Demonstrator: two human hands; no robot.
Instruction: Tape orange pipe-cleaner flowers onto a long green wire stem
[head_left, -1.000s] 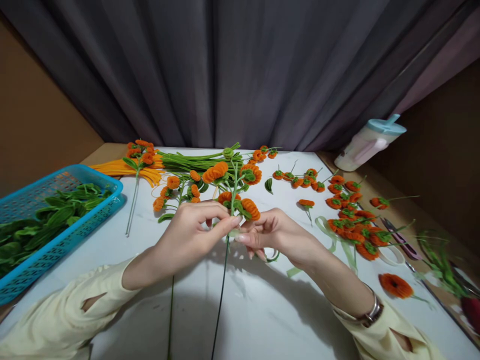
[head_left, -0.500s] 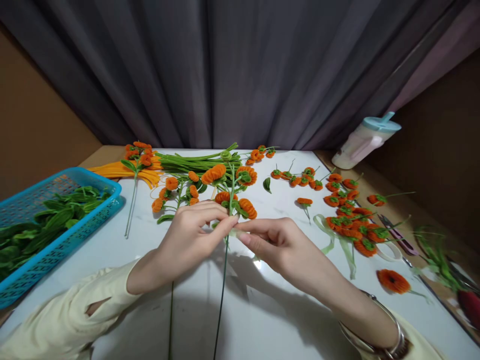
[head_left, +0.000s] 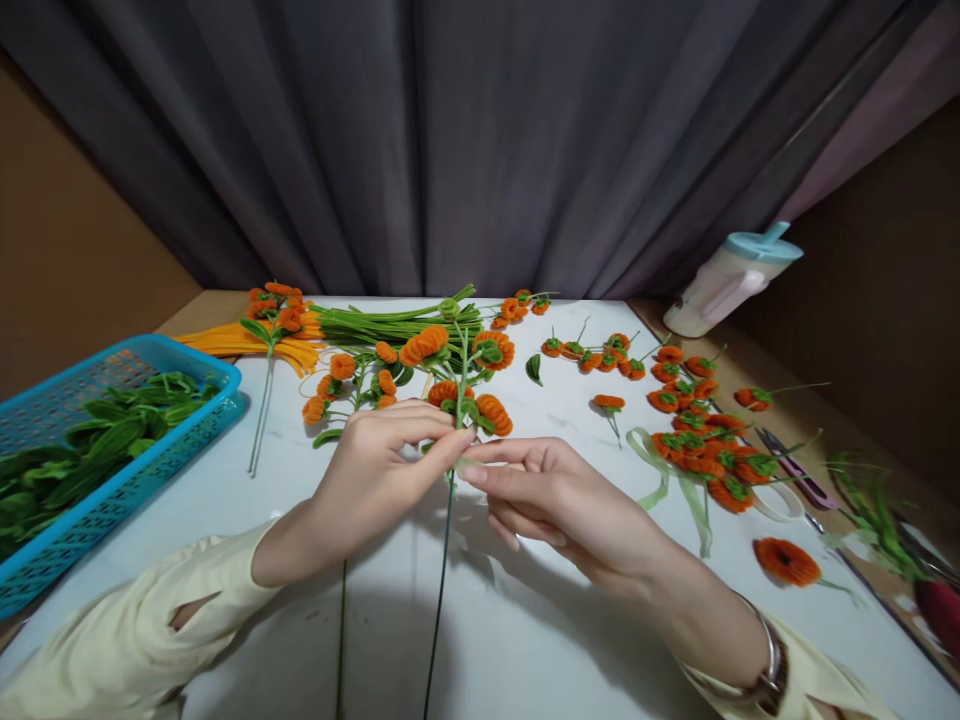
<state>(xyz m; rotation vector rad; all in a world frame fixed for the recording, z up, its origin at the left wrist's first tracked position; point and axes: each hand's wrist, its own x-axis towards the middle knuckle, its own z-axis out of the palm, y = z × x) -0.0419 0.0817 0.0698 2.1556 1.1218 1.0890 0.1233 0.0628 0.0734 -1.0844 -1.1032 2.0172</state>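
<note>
My left hand pinches the green stem of an artificial flower spray, closed around it between thumb and fingers. Orange fuzzy flower heads and a green bud top this upright spray, above my fingertips. Just right of the stem, my right hand is closed in a thumb-and-finger pinch on a short piece of pale green tape, which meets the stem. The other fingers of my right hand are loosely curled below. The far end of the tape is hidden by my fingers.
On the left stands a blue basket of green leaves. Behind lie green stems, yellow strips and finished sprays. Loose orange flowers, a tape roll and purple-handled scissors are right. A tumbler stands at the back right.
My right hand has turned slightly at the stem, its lower fingers now showing beneath the pinch. The wrist has shifted a little left; my left hand and the spray have barely moved.
</note>
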